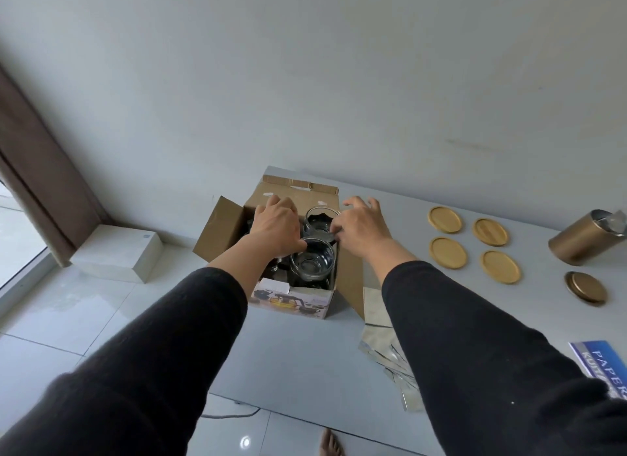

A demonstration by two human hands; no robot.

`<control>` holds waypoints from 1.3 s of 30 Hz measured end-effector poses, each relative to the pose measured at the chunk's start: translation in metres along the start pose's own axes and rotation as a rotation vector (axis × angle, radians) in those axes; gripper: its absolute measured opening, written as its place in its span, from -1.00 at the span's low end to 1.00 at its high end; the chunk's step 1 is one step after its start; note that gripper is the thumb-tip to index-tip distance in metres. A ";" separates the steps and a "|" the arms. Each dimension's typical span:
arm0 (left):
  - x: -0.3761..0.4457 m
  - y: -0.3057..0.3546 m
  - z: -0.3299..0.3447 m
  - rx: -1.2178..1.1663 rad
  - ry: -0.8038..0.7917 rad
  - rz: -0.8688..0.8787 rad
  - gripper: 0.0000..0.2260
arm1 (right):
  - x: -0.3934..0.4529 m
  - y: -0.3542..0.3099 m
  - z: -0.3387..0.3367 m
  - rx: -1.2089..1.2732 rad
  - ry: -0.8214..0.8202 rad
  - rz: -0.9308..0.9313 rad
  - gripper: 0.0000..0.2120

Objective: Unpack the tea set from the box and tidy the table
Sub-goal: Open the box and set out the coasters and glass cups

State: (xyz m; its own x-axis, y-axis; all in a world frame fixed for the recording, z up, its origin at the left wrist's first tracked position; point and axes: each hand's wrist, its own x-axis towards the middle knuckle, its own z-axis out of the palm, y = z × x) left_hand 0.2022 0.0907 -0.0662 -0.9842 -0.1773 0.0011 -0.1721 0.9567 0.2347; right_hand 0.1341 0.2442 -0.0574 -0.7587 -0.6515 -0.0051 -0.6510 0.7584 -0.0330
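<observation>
An open cardboard box (291,299) with a printed tea set picture on its front stands at the left end of the grey table (305,360). Inside it two clear glass cups show, a near cup (314,264) and a far cup (319,219). My left hand (276,226) reaches into the box, its thumb curled against the near cup's rim. My right hand (363,224) hovers over the box's right side and pinches a thin dark divider piece (324,235) between the cups. The rest of the box's contents lie dark and hidden.
Several round golden coasters (468,243) lie to the right of the box. Farther right a golden tin (583,238) lies tipped with its lid (585,287) beside it. Silvery foil sheets (390,357) and a blue paper pack (604,364) lie near the front edge. White block (118,255) on the floor at left.
</observation>
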 end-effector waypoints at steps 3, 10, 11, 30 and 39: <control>0.003 0.001 -0.015 0.011 0.020 0.010 -0.75 | -0.002 0.004 -0.017 -0.011 0.045 0.004 -0.81; 0.022 0.019 -0.041 0.046 0.089 0.023 -0.75 | -0.019 0.033 -0.050 -0.049 0.123 0.106 -0.79; 0.027 0.025 -0.042 0.058 0.096 0.020 -0.74 | -0.022 0.041 -0.052 -0.055 0.122 0.126 -0.79; 0.224 0.247 0.063 0.149 -0.022 0.107 -0.73 | -0.053 0.331 0.007 -0.161 0.020 0.395 -0.78; 0.298 0.303 0.137 0.173 -0.037 0.112 -0.70 | -0.046 0.424 0.059 -0.131 -0.011 0.400 -0.80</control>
State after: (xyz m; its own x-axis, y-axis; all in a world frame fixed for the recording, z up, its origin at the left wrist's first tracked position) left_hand -0.1491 0.3594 -0.1274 -0.9979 -0.0621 -0.0183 -0.0632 0.9959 0.0643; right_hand -0.1054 0.5945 -0.1303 -0.9524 -0.3050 -0.0027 -0.3036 0.9474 0.1014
